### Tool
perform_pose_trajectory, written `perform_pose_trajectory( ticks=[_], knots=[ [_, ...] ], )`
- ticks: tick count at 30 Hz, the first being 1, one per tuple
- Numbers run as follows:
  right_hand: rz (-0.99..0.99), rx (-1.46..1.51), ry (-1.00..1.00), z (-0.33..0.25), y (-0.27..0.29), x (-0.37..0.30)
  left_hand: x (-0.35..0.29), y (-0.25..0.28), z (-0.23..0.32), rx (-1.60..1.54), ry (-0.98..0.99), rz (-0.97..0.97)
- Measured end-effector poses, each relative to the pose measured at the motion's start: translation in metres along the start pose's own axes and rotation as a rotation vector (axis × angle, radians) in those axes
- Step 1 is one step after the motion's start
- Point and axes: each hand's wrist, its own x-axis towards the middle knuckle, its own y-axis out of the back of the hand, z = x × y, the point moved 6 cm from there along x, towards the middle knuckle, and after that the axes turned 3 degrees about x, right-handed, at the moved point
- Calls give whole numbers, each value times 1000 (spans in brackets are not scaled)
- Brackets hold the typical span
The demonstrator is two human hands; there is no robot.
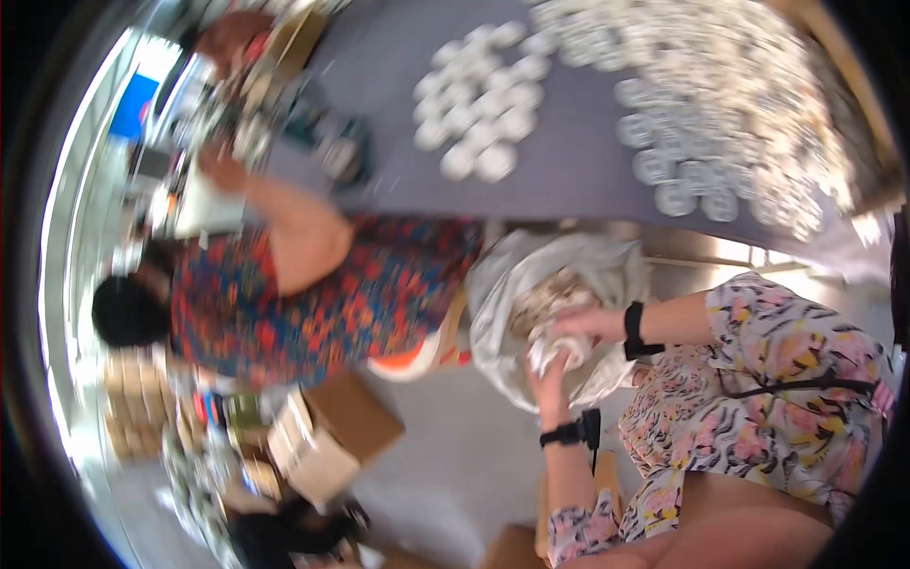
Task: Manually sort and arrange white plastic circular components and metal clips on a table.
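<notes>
My left hand [548, 379] is curled round a white piece [557, 353], blurred, whose kind I cannot make out. From the other side my right hand [583, 324] closes on the same white piece, so the two hands nearly meet. Both wrists wear black straps. Beneath the hands stands an open white sack [495, 284], and inside it lies a heap of pale beige and white pieces [557, 292], too blurred to name.
Many white round pieces [483, 100] lie on the grey table [569, 142], with a dense spread of clear-white round pieces [697, 161] farther right. A co-worker [332, 294] sits left, near teal-and-black tools [343, 156]. An open cardboard box [346, 427] stands on the floor.
</notes>
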Motion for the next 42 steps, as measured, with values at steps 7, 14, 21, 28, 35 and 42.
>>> perform_pose_trajectory(
  ticks=[7, 14, 21, 28, 35, 42],
  knots=[
    [178, 203, 271, -70, 95, -128, -23, -188, 59, 235, -59, -196],
    [297, 480, 604, -166, 251, -290, -20, -458, 79, 404, -113, -513],
    [623, 620, 808, -199, 455, -442, 36, -711, -18, 542, -46, -879],
    [775, 829, 781, -221, 559, -481, 77, -817, -53, 430, 305, -802],
    [1012, 1001, 853, -209, 577, -489, 98, -799, -42, 545, 164, -599],
    [1114, 646, 966, -225, 517, -473, 43, -773, -15, 719, -454, -881]
  ],
)
